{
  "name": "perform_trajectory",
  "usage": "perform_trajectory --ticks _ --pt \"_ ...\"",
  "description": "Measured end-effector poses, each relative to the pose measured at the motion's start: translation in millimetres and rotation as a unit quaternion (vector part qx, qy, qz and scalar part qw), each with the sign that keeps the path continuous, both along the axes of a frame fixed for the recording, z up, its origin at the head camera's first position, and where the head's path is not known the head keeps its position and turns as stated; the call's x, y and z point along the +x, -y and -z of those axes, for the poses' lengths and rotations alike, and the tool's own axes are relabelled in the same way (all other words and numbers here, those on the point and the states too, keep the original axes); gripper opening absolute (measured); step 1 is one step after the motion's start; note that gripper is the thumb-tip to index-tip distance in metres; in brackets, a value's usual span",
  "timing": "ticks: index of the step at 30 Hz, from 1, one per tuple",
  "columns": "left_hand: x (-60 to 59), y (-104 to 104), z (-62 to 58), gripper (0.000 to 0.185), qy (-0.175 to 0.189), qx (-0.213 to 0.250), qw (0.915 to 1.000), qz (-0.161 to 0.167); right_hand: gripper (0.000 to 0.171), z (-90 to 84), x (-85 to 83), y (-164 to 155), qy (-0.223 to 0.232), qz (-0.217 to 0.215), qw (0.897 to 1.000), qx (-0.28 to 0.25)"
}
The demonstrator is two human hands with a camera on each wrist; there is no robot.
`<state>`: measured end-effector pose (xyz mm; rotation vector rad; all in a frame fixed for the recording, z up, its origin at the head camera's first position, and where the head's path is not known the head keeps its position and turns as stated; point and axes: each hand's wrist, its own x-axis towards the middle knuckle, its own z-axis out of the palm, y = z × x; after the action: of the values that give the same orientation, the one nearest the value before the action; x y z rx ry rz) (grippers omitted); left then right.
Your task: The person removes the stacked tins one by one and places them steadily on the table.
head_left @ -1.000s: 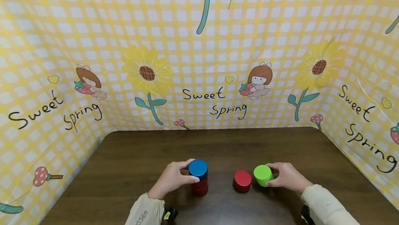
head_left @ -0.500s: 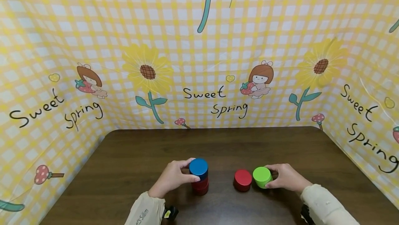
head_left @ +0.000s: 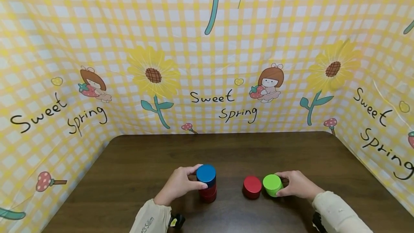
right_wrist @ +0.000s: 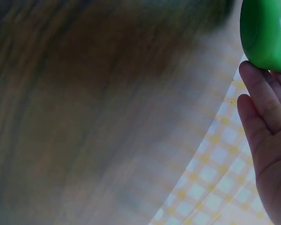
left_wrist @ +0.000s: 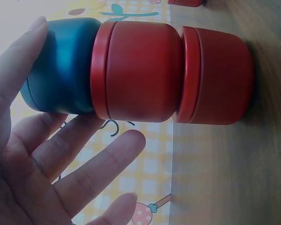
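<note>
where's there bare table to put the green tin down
Bare wood runs behind both hands to the back cloth wall, and on the table left of the left hand. It is crowded between the red tin and green tin.

The right hand (head_left: 295, 184) slides the green tin (head_left: 272, 185) slightly leftward across the table (head_left: 226, 150), so it now sits closer to the lone red tin (head_left: 252, 186).
</note>
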<state>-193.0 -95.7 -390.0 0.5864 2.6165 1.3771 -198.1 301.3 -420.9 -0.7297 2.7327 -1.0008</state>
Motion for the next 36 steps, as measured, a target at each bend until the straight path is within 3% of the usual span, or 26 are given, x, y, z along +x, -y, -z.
perform_trajectory --ticks 11,22,36 --pt "0.3 -0.5 -1.0 0.070 0.006 -0.010 0.9999 -0.005 0.064 0.2 0.9 -1.4 0.005 -0.001 1.000 0.011" --pt "0.5 -0.6 0.9 0.070 0.001 -0.001 1.0000 -0.002 0.062 -1.2 -0.2 -5.6 -0.021 0.000 0.999 0.040" --pt "0.0 0.3 0.9 0.072 0.000 -0.002 1.0000 -0.002 0.061 0.9 1.3 -8.7 -0.015 0.008 1.000 0.024"
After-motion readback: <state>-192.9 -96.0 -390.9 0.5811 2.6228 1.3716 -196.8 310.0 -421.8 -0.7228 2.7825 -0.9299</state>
